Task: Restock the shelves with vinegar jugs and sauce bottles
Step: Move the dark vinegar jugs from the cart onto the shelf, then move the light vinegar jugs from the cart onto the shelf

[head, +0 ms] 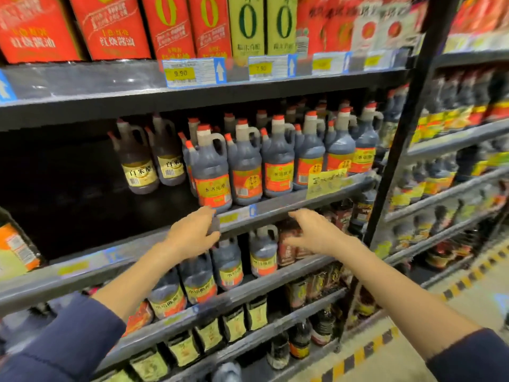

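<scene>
Vinegar jug [212, 175] upright on shelf [275, 208], just above my left hand [192, 232] — left nearer, curled round small dark thing [215, 224], blurred; right hand [312, 232] spread, empty.

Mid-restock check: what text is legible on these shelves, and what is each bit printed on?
"红烧酱油": red cartons, top left.
"0": middle red carton and green carton.
"9.90": yellow price tag.
"7.90": next price tag.
"白米醋": leftmost jug.
Handwritten yellow note and the remaining labels: too blurred to read.
</scene>
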`<state>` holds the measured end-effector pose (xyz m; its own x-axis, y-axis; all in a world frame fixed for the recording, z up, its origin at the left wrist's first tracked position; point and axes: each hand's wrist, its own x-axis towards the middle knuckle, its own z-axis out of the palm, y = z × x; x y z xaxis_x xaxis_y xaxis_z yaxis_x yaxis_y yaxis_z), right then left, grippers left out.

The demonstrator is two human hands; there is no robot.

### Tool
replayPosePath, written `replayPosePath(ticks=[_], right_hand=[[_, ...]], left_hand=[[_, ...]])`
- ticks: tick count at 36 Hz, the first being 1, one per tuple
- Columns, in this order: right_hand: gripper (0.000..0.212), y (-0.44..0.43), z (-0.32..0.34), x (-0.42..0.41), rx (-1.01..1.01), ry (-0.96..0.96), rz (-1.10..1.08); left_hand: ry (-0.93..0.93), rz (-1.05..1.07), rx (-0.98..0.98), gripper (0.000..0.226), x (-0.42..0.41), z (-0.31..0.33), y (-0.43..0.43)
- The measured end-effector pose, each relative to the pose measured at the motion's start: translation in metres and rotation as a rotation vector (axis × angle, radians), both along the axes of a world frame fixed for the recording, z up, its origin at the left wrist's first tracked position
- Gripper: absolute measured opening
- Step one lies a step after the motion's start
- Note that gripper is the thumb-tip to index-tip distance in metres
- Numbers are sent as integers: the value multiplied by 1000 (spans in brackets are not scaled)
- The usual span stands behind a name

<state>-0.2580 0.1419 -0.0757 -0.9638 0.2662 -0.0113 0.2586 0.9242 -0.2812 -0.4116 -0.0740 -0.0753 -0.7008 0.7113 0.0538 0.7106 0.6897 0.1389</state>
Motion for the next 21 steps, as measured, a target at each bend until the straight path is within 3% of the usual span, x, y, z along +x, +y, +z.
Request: replayPosePath(ticks=[3,9,13,21], right_hand=[[69,10,-6,42,25,-60,-39],[59,33,-25,125,45,-178,-135],[59,47,-30,184,22,-190,-231],[61,84,-38,296,-57,-210,-428]], left_hand=[[17,-50,-62,42,33,-6,9],[-8,-137,-166,61,101,-15,41],[-17,-220,-201,40,136,-25,71],[-71,-430,-221,62,201,-37,154]])
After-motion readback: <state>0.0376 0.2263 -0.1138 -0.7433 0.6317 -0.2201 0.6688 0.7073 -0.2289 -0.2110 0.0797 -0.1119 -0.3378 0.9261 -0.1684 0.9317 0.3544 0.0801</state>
